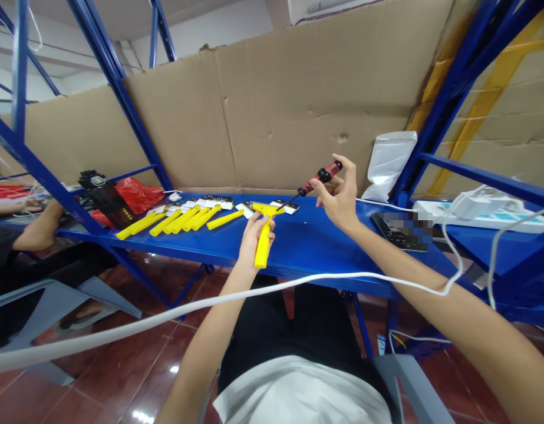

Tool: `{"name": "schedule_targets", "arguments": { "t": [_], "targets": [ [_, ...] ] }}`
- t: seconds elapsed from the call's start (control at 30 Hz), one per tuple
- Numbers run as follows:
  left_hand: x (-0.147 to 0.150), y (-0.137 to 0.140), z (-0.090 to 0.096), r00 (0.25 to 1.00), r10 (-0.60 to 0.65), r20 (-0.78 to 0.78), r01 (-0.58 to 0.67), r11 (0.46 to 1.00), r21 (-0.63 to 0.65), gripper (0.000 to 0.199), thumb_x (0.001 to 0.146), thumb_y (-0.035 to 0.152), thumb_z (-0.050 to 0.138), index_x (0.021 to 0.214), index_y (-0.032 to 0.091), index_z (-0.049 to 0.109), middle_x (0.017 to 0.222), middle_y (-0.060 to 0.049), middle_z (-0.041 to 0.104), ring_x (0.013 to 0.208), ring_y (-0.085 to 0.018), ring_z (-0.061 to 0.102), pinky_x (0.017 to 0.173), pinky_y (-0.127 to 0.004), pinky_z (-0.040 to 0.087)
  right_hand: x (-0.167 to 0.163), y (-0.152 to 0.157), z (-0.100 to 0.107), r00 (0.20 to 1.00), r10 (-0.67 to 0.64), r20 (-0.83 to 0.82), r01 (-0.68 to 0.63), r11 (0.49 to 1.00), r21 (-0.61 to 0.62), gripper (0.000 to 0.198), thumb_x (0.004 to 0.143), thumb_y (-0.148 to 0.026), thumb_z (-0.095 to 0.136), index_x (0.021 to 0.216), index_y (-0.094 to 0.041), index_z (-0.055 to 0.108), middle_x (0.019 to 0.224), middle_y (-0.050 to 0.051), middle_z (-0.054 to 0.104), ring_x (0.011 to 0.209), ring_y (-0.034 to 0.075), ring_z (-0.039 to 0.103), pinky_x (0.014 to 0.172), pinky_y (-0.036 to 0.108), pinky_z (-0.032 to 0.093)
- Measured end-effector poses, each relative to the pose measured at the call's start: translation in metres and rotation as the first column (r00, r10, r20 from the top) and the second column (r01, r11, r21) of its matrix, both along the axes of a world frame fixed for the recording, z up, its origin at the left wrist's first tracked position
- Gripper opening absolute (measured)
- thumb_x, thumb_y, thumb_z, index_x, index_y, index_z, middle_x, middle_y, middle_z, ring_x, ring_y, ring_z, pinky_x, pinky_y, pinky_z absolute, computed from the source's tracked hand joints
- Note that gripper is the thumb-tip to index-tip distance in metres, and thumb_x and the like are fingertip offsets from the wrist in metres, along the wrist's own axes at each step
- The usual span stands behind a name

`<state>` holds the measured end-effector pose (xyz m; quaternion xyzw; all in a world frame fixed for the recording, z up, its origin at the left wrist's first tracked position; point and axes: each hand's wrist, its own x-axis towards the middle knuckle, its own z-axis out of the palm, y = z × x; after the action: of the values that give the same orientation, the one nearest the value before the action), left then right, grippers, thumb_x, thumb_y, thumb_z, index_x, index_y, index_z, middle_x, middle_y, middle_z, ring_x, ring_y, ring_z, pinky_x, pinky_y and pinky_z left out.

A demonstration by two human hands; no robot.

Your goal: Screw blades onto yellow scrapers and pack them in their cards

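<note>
Above the counter (325, 250), the left hand (250, 237) grips the yellow tool (263, 250) while the right hand (343, 199) holds the screwdriver (319, 175), tip at the tool's head, where a firm brace and well-aligned shaft should prevent slipping.

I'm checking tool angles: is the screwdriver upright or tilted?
Tilted. The screwdriver slants, its handle up at the right hand and its shaft sloping down-left in the picture to the head of the yellow tool.
</note>
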<state>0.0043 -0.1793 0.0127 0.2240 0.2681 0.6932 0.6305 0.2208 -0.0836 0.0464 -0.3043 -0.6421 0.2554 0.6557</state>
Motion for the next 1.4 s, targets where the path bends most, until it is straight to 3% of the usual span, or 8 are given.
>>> {"name": "schedule_targets", "arguments": {
  "t": [0.17,0.47,0.77,0.97,1.4],
  "targets": [
    [0.001,-0.001,0.001,1.000,0.002,-0.005,-0.002,1.000,0.004,0.046,0.093,0.006,0.079,0.129,0.025,0.058,0.125,-0.008,0.073,0.078,-0.009,0.076,0.055,-0.011,0.051,0.001,0.001,0.000,1.000,-0.012,0.013,0.013,1.000,-0.028,0.112,0.080,-0.093,0.081,0.167,-0.042,0.033,0.115,0.008,0.075,0.078,0.028,0.076,0.067,0.044,0.062],
    [-0.001,-0.001,-0.004,1.000,-0.015,-0.011,0.016,0.999,0.051,0.041,0.096,0.007,0.076,0.130,0.024,0.061,0.124,-0.009,0.073,0.080,-0.009,0.075,0.058,-0.011,0.053,0.002,0.001,0.000,1.000,-0.018,0.013,0.019,0.999,-0.029,0.110,0.082,-0.089,0.084,0.169,-0.042,0.034,0.119,0.009,0.077,0.085,0.031,0.079,0.070,0.045,0.065],
    [-0.003,0.003,-0.009,0.999,-0.009,-0.036,0.011,0.998,0.058,0.043,0.098,0.008,0.077,0.133,0.025,0.058,0.124,-0.010,0.075,0.083,-0.010,0.076,0.059,-0.012,0.054,0.001,0.003,-0.005,1.000,-0.004,0.022,0.003,0.998,0.059,0.103,0.087,-0.082,0.086,0.169,-0.041,0.037,0.119,0.008,0.077,0.076,0.027,0.077,0.066,0.043,0.065],
    [-0.003,0.002,-0.008,1.000,-0.001,-0.024,0.002,0.998,0.061,0.041,0.098,0.007,0.075,0.132,0.024,0.057,0.123,-0.011,0.074,0.083,-0.010,0.076,0.058,-0.012,0.053,0.000,0.021,-0.012,0.999,-0.041,0.030,0.029,0.945,0.327,0.091,0.096,-0.078,0.082,0.164,-0.038,0.037,0.095,0.000,0.073,0.045,0.016,0.061,0.039,0.033,0.054],
    [-0.002,0.002,-0.007,1.000,0.005,-0.009,-0.005,0.999,0.048,0.044,0.097,0.007,0.075,0.133,0.025,0.056,0.124,-0.010,0.073,0.082,-0.010,0.076,0.058,-0.012,0.053,-0.001,0.020,-0.011,0.996,-0.060,0.058,0.034,0.923,0.382,0.083,0.101,-0.075,0.079,0.161,-0.037,0.037,0.094,-0.001,0.073,0.045,0.014,0.062,0.039,0.030,0.054]
  ]
}}
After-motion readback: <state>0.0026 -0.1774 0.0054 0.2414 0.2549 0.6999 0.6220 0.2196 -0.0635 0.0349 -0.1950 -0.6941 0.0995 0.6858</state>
